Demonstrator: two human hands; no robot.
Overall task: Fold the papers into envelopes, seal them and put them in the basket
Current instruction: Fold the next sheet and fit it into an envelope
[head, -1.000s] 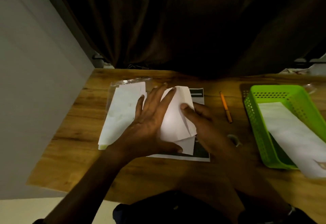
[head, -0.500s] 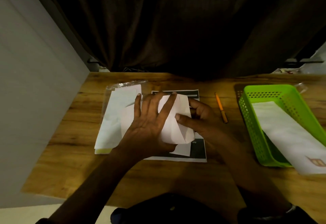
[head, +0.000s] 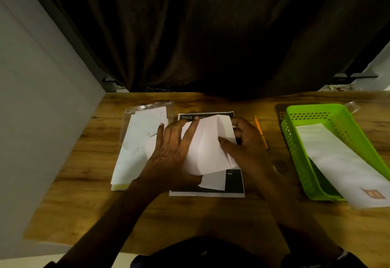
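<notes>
Wooden table [head: 84,193], bare along its near edge. A green basket [head: 295,151] at right, well apart from the fold, holds one long envelope [head: 337,162] overhanging its near rim; the route to it looks open. A spare paper stack [head: 135,145] lies at left. Centre: the paper [head: 206,151] in work rests on a dark printed sheet [head: 234,183]. The left hand [head: 171,155], fingers straight and spread, pins it flat, likely to keep the crease true; the right hand [head: 247,141] pinches the right flap's edge. A pencil [head: 260,130] lies just beside that hand.
</notes>
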